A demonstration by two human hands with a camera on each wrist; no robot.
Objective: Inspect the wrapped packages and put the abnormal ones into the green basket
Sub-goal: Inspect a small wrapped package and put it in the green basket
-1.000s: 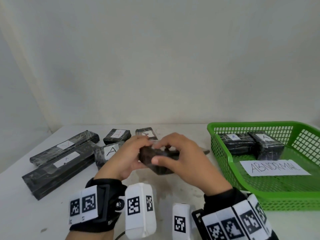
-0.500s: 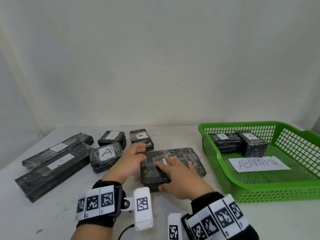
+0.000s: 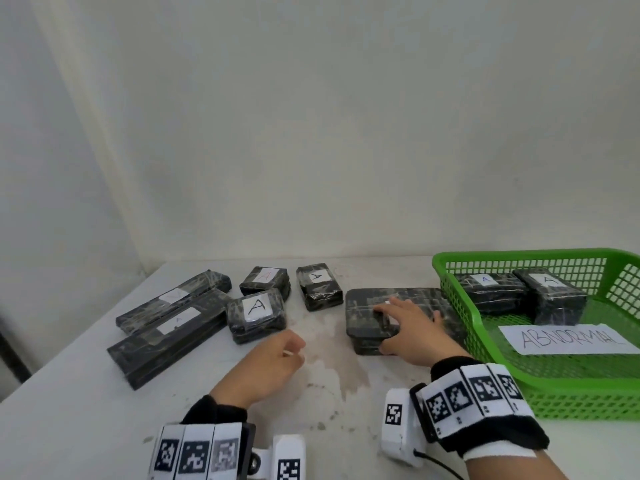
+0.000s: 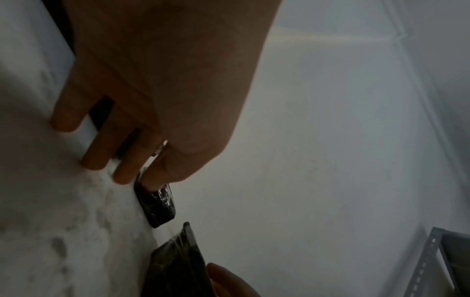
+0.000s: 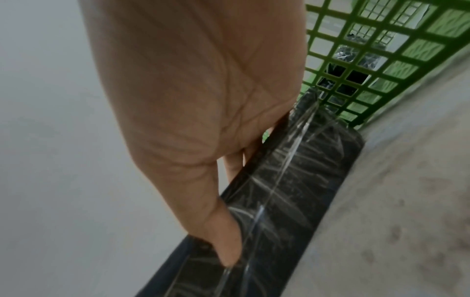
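Observation:
A wide flat black wrapped package [image 3: 415,303] [image 5: 287,201] lies on the white table, its right end against the green basket [image 3: 450,271] [image 5: 381,66]. My right hand [image 3: 398,323] [image 5: 229,180] rests on its front left corner, fingers spread over the top and thumb against the front side. My left hand [image 3: 273,358] [image 4: 114,150] is off the package, low over the table to its left, with its fingers loose and holding nothing. Two wrapped packages [image 3: 488,291] [image 3: 550,296] marked A lie in the basket behind a paper sign [image 3: 568,339] reading ABNORMAL.
Three small wrapped packages [image 3: 258,315] [image 3: 265,280] [image 3: 318,285] with A labels lie at the middle left. Two long packages [image 3: 173,301] [image 3: 166,336] lie side by side further left. A plain wall stands behind the table. A metal rack [image 4: 432,261] shows in the left wrist view.
Both hands held the flat package up a second ago; it then came down flat beside the basket. My left hand has since let go and drawn back to the left.

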